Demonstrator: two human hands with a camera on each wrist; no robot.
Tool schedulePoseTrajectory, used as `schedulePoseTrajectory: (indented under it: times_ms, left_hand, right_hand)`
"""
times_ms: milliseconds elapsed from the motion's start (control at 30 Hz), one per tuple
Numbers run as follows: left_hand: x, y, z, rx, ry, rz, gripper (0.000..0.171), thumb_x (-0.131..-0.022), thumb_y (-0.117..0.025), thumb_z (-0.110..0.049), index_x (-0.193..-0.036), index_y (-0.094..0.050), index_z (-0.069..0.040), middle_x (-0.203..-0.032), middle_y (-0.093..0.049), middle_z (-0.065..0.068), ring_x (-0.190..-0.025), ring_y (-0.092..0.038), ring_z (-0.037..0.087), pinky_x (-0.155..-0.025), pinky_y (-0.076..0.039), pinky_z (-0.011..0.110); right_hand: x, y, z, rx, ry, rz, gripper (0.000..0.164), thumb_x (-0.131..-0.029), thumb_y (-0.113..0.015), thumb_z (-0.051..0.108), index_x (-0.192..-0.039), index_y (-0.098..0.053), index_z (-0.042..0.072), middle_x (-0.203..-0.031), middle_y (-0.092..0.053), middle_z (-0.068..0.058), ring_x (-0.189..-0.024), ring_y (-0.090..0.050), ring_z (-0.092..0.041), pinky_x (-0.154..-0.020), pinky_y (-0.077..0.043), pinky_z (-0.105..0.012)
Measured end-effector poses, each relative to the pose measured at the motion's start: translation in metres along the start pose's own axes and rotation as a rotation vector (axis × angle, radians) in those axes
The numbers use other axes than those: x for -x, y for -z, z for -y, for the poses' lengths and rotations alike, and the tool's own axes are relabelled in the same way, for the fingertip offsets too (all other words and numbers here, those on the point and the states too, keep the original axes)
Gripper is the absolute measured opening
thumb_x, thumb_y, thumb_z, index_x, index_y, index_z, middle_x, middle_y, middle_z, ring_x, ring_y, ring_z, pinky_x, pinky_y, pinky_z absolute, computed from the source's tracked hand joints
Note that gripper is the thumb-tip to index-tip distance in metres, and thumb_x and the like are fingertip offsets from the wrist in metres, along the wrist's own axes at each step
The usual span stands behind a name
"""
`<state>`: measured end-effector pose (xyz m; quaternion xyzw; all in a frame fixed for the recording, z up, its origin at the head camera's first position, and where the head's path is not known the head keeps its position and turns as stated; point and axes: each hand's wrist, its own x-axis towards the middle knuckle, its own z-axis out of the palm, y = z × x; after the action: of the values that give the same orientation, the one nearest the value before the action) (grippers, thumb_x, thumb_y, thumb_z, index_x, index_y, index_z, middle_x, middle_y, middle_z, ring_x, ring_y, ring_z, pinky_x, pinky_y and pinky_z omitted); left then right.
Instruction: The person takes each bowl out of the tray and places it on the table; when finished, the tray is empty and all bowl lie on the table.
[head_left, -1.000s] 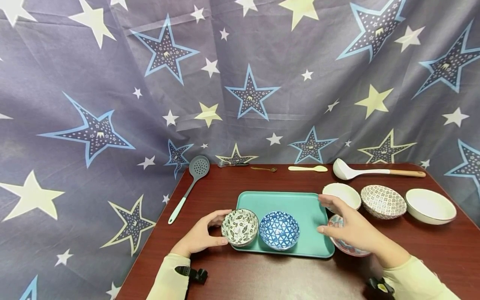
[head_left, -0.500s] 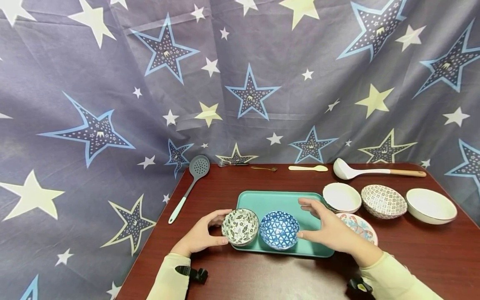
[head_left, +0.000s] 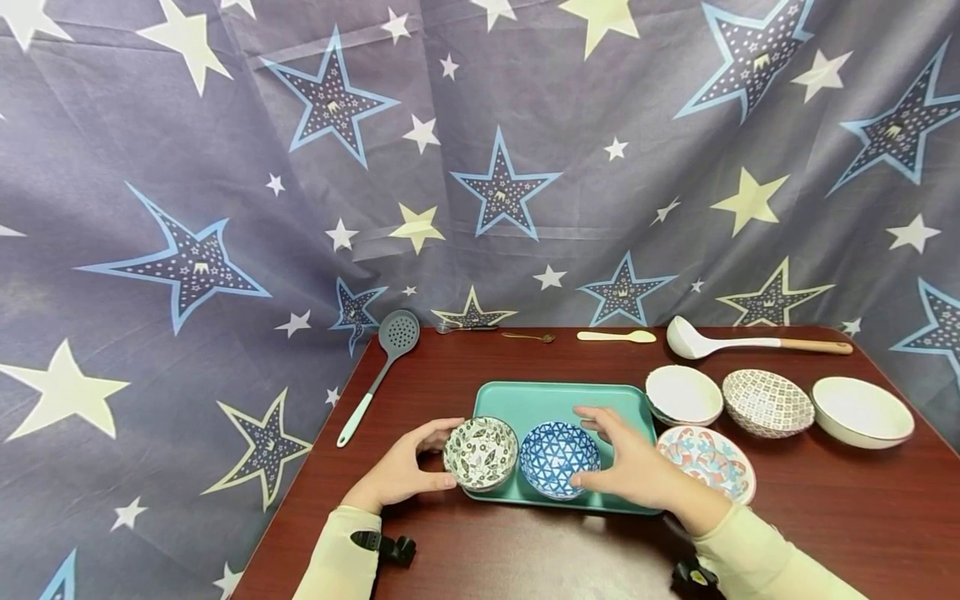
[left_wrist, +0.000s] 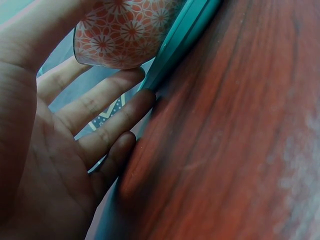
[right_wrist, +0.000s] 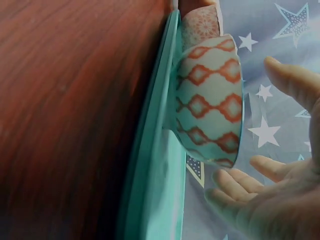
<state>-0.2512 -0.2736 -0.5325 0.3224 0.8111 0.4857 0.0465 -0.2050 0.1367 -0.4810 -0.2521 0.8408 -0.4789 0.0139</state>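
Bowl with blue triangles stands on the teal tray, just right of a leaf-patterned bowl. The right hand is released, thumb and fingers spread about the blue bowl's right side, a gap showing in the right wrist view. The left hand, also released, has its extended fingers beside the leaf-patterned bowl. Right of the tray, a coral-patterned dish sits on the worktop; beyond it lies a ladle.

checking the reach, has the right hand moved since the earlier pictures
Yes: against the teal tray, the right hand has moved left, from the tray's right edge toward the blue-and-white bowl.
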Motion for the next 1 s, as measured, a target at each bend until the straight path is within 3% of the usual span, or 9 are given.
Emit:
schedulePoseTrajectory:
  times_ms: [333, 700, 1000]
  left_hand:
    - [0.0, 0.0, 0.004, 0.0, 0.003, -0.001, 0.083, -0.083, -0.09, -0.02, -0.156, -0.05, -0.017, -0.131, -0.068, 0.003, -0.118, -0.065, 0.023, -0.102, -0.049, 0.034]
    - [0.001, 0.0, 0.001, -0.012, 0.007, -0.005, 0.085, -0.082, -0.091, -0.021, -0.156, -0.049, -0.013, -0.132, -0.068, 0.002, -0.118, -0.065, 0.022, -0.103, -0.049, 0.034]
    - [0.001, 0.0, 0.0, -0.018, 0.001, -0.005, 0.084, -0.083, -0.091, -0.021, -0.155, -0.049, -0.009, -0.132, -0.068, 0.004, -0.118, -0.065, 0.022, -0.102, -0.049, 0.033]
  right_hand:
    - [-0.001, -0.011, -0.004, 0.073, -0.007, -0.004, 0.107, -0.07, -0.097, 0.043, -0.154, -0.046, 0.003, -0.144, -0.054, -0.017, -0.127, -0.057, -0.036, -0.107, -0.044, -0.061]
    - [0.0, -0.016, -0.006, 0.031, -0.051, 0.023, 0.112, -0.066, -0.099, 0.041, -0.155, -0.043, 0.002, -0.145, -0.053, -0.02, -0.126, -0.057, -0.039, -0.106, -0.045, -0.061]
    - [0.0, -0.02, -0.01, -0.019, -0.085, 0.025, 0.124, -0.064, -0.101, 0.038, -0.161, -0.031, 0.002, -0.152, -0.047, -0.028, -0.132, -0.054, -0.042, -0.111, -0.04, -0.062]
